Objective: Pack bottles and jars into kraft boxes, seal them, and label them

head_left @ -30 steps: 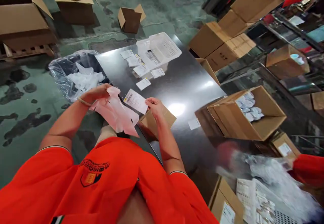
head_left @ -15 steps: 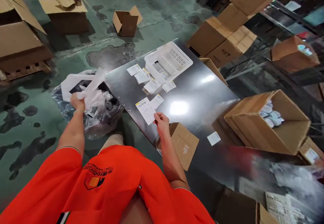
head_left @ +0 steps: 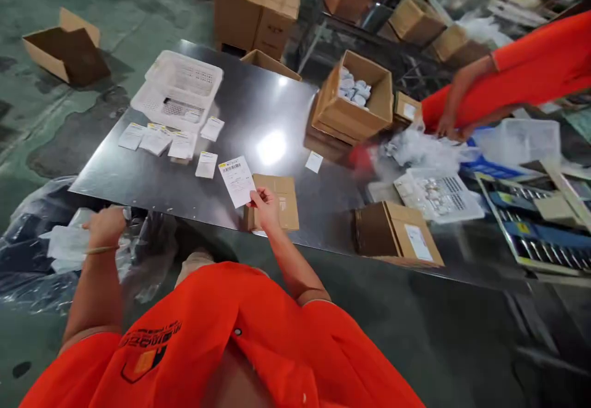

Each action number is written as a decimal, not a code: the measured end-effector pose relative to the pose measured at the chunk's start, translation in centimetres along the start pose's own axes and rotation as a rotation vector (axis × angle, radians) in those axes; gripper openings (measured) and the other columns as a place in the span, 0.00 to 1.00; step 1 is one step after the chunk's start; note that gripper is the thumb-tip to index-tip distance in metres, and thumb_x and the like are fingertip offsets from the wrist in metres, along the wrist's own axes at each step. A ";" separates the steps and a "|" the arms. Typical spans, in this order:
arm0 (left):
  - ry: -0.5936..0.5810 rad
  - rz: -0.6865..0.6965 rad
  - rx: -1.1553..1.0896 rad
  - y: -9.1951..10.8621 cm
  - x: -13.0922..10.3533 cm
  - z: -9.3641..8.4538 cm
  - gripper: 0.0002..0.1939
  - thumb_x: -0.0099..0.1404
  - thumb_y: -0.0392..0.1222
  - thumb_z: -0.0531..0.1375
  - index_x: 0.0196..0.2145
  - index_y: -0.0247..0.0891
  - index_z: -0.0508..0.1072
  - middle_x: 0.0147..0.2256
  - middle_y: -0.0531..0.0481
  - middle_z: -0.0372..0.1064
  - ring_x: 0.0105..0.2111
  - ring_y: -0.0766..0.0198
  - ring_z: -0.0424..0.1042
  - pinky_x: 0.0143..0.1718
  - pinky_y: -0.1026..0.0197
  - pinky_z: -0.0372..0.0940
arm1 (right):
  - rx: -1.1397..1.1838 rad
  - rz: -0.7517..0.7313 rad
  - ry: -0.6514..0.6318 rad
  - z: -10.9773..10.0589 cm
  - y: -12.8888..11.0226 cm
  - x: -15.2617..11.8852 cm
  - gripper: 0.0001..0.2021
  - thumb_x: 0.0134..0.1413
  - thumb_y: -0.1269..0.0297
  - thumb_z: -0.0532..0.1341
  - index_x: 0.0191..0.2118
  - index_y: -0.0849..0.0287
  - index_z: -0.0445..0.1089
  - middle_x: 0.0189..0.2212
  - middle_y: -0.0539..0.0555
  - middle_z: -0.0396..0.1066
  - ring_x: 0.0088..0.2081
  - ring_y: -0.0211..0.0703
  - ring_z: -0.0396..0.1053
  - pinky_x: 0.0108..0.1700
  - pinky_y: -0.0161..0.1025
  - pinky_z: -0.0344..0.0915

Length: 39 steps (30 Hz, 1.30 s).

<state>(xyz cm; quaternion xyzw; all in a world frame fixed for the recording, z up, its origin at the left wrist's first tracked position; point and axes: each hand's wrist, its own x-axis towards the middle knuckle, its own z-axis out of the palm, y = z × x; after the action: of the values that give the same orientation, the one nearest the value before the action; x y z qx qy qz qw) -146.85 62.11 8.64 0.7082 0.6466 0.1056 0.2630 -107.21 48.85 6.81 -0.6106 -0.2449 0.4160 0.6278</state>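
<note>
The right hand [head_left: 265, 204] pinches the near corner of a label [head_left: 237, 180]; the label extends far-left above the metal table [head_left: 277, 112]. The left hand [head_left: 107, 226] is over the waste bag [head_left: 28, 260]; I cannot tell its grip.

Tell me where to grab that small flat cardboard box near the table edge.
Take the flat cardboard box by its two long side edges, from above. It lies flat on the steel table, and the right hand holding the label covers its near-left corner.
</note>
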 end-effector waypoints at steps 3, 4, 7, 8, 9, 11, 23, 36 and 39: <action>0.214 0.152 -0.364 12.9 -1.7 4.0 0.22 0.66 0.57 0.63 0.53 0.44 0.80 0.45 0.43 0.84 0.52 0.46 0.81 0.56 0.44 0.72 | 0.039 -0.015 0.030 -5.1 -0.4 -2.7 0.20 0.45 0.46 0.75 0.34 0.52 0.69 0.28 0.46 0.71 0.31 0.41 0.70 0.34 0.39 0.77; 0.166 0.278 -0.525 17.6 -2.7 5.9 0.27 0.66 0.58 0.64 0.58 0.43 0.78 0.54 0.40 0.83 0.56 0.48 0.80 0.58 0.46 0.72 | 0.047 -0.024 0.036 -6.9 -0.5 -3.7 0.20 0.46 0.46 0.75 0.34 0.52 0.69 0.28 0.47 0.72 0.31 0.41 0.70 0.34 0.39 0.77; -0.121 0.469 -0.701 30.2 -6.1 12.1 0.36 0.56 0.61 0.74 0.56 0.38 0.80 0.54 0.37 0.83 0.54 0.48 0.81 0.55 0.49 0.74 | 0.049 -0.030 0.053 -12.6 -0.7 -6.6 0.20 0.47 0.45 0.75 0.33 0.52 0.69 0.28 0.47 0.72 0.30 0.41 0.70 0.35 0.41 0.78; -0.240 0.470 -0.715 33.5 -7.2 13.9 0.36 0.53 0.62 0.76 0.53 0.37 0.81 0.49 0.38 0.84 0.49 0.48 0.82 0.50 0.51 0.75 | 0.046 -0.028 0.063 -14.5 -0.8 -7.4 0.21 0.46 0.44 0.75 0.33 0.52 0.68 0.27 0.47 0.72 0.30 0.41 0.70 0.35 0.41 0.78; -0.341 0.459 -0.717 36.2 -8.2 15.5 0.34 0.51 0.62 0.77 0.48 0.36 0.82 0.43 0.40 0.84 0.44 0.50 0.82 0.45 0.53 0.75 | 0.043 -0.026 0.075 -16.5 -0.9 -8.1 0.22 0.46 0.43 0.75 0.32 0.51 0.68 0.26 0.46 0.71 0.29 0.41 0.70 0.35 0.41 0.78; -0.480 0.443 -0.702 40.4 -10.0 18.1 0.30 0.49 0.61 0.78 0.40 0.35 0.83 0.35 0.44 0.82 0.36 0.54 0.80 0.37 0.57 0.73 | 0.030 -0.016 0.074 -20.6 -1.3 -9.2 0.24 0.45 0.41 0.76 0.31 0.52 0.67 0.24 0.45 0.69 0.29 0.41 0.71 0.34 0.40 0.77; -0.695 0.596 -0.415 53.2 -18.3 26.6 0.09 0.52 0.45 0.72 0.28 0.36 0.85 0.21 0.54 0.71 0.24 0.65 0.67 0.26 0.64 0.58 | -0.149 -0.252 0.091 -40.2 -7.6 -8.7 0.14 0.55 0.49 0.74 0.39 0.54 0.80 0.33 0.50 0.79 0.41 0.44 0.77 0.39 0.35 0.71; -0.775 0.682 -0.197 56.1 -21.7 27.3 0.09 0.54 0.45 0.69 0.27 0.35 0.84 0.16 0.57 0.59 0.19 0.71 0.53 0.23 0.64 0.47 | -0.326 -0.443 -0.155 -44.6 -7.3 -8.6 0.15 0.60 0.50 0.70 0.37 0.58 0.81 0.35 0.52 0.82 0.41 0.45 0.76 0.43 0.38 0.70; -0.776 0.692 -0.142 56.2 -21.8 27.3 0.10 0.55 0.45 0.68 0.28 0.33 0.84 0.17 0.56 0.59 0.19 0.71 0.54 0.23 0.64 0.47 | -0.391 -0.479 -0.170 -45.0 -7.0 -8.3 0.16 0.63 0.49 0.69 0.38 0.59 0.82 0.36 0.53 0.82 0.41 0.45 0.76 0.43 0.39 0.70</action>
<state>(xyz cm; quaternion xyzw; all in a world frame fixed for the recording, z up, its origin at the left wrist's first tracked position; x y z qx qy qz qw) -88.25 33.08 18.52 0.8479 0.2210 -0.0403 0.4802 -73.41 17.37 9.21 -0.6076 -0.5087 0.2508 0.5560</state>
